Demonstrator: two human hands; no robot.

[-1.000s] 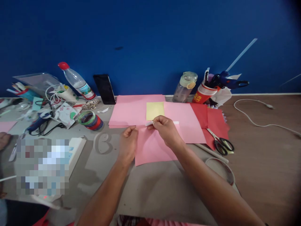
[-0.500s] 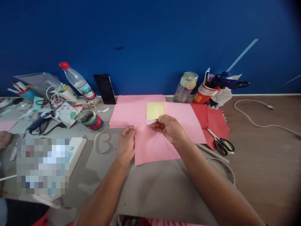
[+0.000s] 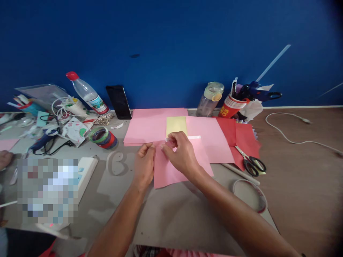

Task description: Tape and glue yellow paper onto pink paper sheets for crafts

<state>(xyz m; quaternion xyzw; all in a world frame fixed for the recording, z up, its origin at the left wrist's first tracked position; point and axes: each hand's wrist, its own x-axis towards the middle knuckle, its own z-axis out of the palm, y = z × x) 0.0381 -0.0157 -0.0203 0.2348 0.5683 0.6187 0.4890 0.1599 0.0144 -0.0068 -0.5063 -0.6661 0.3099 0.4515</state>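
A pink paper sheet (image 3: 184, 167) lies in front of me, its left edge pinched between the thumb and fingers of my left hand (image 3: 144, 161). Across its upper edge runs a narrow white strip (image 3: 194, 137), whose middle is hidden behind my right hand (image 3: 180, 151). That hand is over the upper left of the sheet, fingers curved and thumb apart from the forefinger, close to the strip's left end. Just beyond is a yellow paper square (image 3: 176, 125), on top of larger pink sheets (image 3: 150, 125).
Black-handled scissors (image 3: 252, 164) lie on red paper (image 3: 242, 132) at right. A tape roll (image 3: 103, 137), a phone (image 3: 119, 102) and a tilted bottle (image 3: 89, 94) stand left. Behind are a clear bottle (image 3: 210, 101) and a red cup (image 3: 230, 107). Another person's hand (image 3: 5, 159) shows far left.
My right hand has moved left and slightly down. The white strip's left part, held in its fingers before, now lies along the pink sheet's upper edge. My left hand keeps its place.
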